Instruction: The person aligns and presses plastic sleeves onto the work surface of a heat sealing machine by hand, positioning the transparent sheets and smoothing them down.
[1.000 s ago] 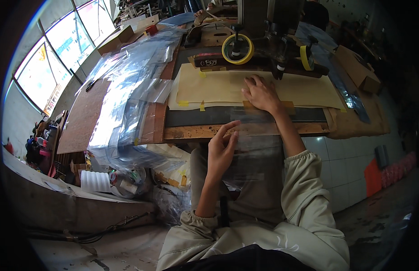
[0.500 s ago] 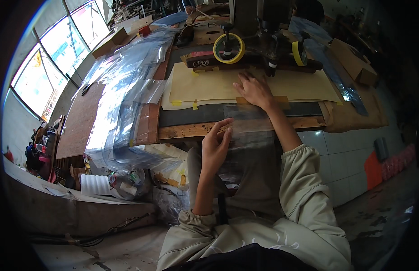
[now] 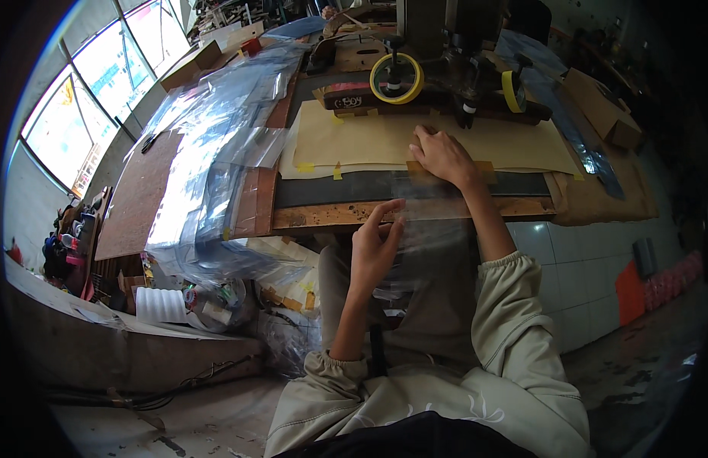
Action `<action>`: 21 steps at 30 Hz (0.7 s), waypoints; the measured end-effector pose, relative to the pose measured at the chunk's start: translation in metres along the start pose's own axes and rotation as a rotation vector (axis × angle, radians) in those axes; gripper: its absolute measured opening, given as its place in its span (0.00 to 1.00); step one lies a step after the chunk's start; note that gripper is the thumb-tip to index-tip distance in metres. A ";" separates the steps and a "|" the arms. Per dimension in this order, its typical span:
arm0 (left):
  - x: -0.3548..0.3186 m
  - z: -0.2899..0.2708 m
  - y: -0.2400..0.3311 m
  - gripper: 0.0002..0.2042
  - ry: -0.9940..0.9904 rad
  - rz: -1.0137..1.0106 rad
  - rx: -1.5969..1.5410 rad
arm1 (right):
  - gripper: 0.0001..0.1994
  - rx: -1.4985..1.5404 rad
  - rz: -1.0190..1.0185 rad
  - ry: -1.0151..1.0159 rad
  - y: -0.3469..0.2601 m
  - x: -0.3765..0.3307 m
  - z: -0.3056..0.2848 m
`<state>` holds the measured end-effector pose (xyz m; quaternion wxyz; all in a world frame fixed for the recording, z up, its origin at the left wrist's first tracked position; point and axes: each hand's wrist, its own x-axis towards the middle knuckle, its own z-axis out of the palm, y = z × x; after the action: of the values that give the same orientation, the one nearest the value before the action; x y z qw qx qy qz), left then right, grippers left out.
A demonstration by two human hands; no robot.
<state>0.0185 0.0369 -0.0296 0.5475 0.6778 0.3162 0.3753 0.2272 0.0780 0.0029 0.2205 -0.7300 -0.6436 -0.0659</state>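
A clear plastic sheet [image 3: 434, 217] hangs over the bench's wooden front edge [image 3: 331, 215], its far end under my right wrist. My left hand [image 3: 375, 248] is at the sheet's left edge, thumb and forefinger closed on it. On the cream board [image 3: 362, 145] rests my right hand [image 3: 445, 158], palm down with fingers slightly bent and no object visible in it. A strip of brown tape [image 3: 484, 171] lies by the wrist, and small yellow tape pieces [image 3: 337, 172] mark the board's near edge. Behind the board stands a dark press head [image 3: 438, 103].
A yellow tape roll [image 3: 416, 85] hangs on the press, with another yellow roll [image 3: 511, 91] to its right. Stacked clear plastic sheets [image 3: 205, 164] cover the left side. A cardboard box [image 3: 598, 107] sits at the right. Below left is a white foam roll [image 3: 160, 305].
My right hand's fingers have drawn in from a flatter, spread pose and slid slightly back toward me on the board. My left hand stays at the plastic edge. The view has shifted slightly.
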 end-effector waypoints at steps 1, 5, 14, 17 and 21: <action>0.000 0.000 0.001 0.14 0.001 -0.007 0.002 | 0.15 -0.001 0.001 0.000 -0.001 0.000 -0.002; 0.001 0.002 -0.001 0.14 0.006 0.013 -0.003 | 0.15 0.008 0.034 -0.067 0.000 0.002 -0.003; 0.001 -0.001 -0.001 0.13 0.025 -0.006 0.035 | 0.16 0.081 0.005 -0.004 0.009 0.004 0.008; 0.002 0.000 -0.007 0.13 0.067 0.047 -0.049 | 0.16 0.105 0.002 -0.006 0.008 0.004 0.008; 0.002 -0.001 -0.003 0.13 0.052 0.006 -0.009 | 0.16 0.124 0.018 -0.029 0.009 0.005 0.008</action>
<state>0.0185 0.0393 -0.0321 0.5409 0.6665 0.3265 0.3957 0.2354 0.0847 -0.0048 0.2565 -0.7217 -0.6428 -0.0134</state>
